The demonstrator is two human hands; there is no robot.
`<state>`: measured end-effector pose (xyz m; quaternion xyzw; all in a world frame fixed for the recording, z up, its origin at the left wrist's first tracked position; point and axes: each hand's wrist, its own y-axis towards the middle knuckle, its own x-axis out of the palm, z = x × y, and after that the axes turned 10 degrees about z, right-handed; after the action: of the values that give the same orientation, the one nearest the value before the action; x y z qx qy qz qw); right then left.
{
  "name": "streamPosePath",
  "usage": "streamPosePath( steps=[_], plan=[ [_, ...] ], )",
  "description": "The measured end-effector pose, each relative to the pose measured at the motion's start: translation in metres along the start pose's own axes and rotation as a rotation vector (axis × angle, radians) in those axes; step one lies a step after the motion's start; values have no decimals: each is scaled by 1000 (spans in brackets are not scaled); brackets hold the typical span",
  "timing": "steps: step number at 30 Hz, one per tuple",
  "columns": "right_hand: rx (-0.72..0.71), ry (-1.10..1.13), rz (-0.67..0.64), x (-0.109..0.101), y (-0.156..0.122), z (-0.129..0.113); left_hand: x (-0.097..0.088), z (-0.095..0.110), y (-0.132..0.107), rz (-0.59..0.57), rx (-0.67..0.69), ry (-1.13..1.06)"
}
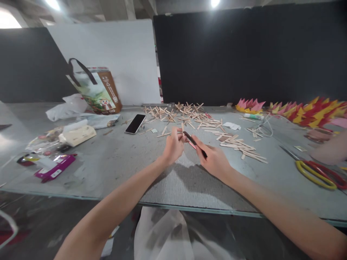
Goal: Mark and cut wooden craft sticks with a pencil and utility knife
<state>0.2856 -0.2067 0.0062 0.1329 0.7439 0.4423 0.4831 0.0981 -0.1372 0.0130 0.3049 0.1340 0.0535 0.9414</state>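
Note:
Above the grey table my left hand (175,144) pinches a small wooden craft stick (182,127), which stands nearly upright from the fingertips. My right hand (214,159) is wrapped round a narrow dark tool with a pinkish edge (189,138); its exact kind is unclear. The tool's far end meets the left fingertips and the stick, and the fingers partly hide that contact. Beyond my hands lies a loose heap of craft sticks (189,115). Another row of craft sticks (244,147) spreads out to the right of my right hand.
A phone (135,124) lies left of the heap. Farther left are a printed carrier bag (99,90), plastic bags and a purple packet (55,168). On the right are scissors (316,175), a glue stick (253,116), folded paper pieces (309,112) and another person's blurred arm (332,148).

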Motion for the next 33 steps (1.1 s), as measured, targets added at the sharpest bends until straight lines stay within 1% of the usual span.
streamPosePath(
  steps=[4, 11, 15, 17, 20, 21, 22, 25, 27, 29, 33],
  plan=[
    [-9, 22, 33, 0, -1, -1, -2, -2, 0, -1, 60, 60],
    [-13, 38, 40, 1, -3, -1, -10, -10, 4, -65, 224, 208],
    [-34, 55, 79, 2, -5, -1, -14, -10, 4, -107, 294, 275],
    [-58, 62, 96, 2, -6, -1, -14, -7, 3, -88, 270, 248],
    [-93, 60, 112, 1, -6, -1, -11, -2, 0, -46, 189, 139],
    [-100, 58, 117, 0, -5, -1, -11, 0, 0, -43, 183, 120],
    [-102, 56, 124, 0, -5, -2, -11, 1, 0, -44, 196, 122],
    [-100, 47, 141, -2, -5, -3, -14, 1, 2, -58, 297, 198],
    [-91, 41, 145, -3, -5, -4, -16, 1, 3, -63, 318, 218],
    [-84, 42, 141, -2, -6, -4, -17, 2, 3, -63, 293, 209],
    [-60, 46, 100, 0, -5, -3, -14, 2, 4, -78, 192, 161]
  ],
)
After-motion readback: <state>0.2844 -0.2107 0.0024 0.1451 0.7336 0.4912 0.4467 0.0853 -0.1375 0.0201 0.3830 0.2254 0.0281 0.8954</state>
